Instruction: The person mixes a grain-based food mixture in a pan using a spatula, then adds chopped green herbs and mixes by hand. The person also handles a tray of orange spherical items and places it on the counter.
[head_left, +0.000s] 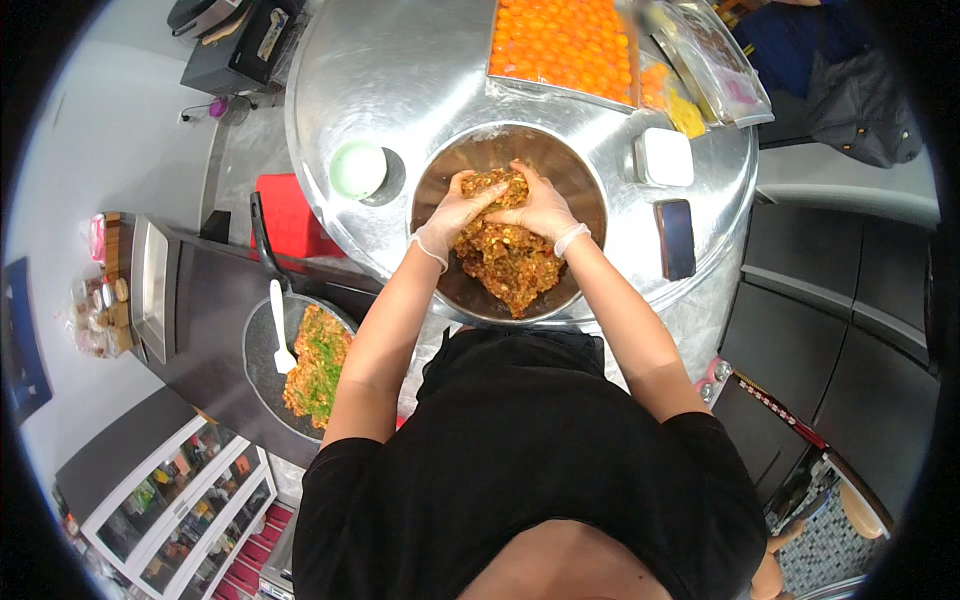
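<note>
A large steel mixing bowl (589, 169) stands at the near edge of a round metal table (442, 60). Inside it lies a mound of brown, chunky food mixture (517, 270) with pale flecks. My left hand (463, 214) and my right hand (541, 206), both in clear disposable gloves, are cupped around a lump of the mixture (495, 184) above the mound. The thumbs meet over its near side, and the fingers curl around the far side. Part of the lump is hidden beneath the hands.
Left of the bowl stands a pale green cup (358, 171). A white lidded container (665, 157) and a phone (676, 238) lie to the right. Beyond is a tray of orange balls (562, 52). A frying pan (262, 375) with food and a white spatula (279, 322) sits at left.
</note>
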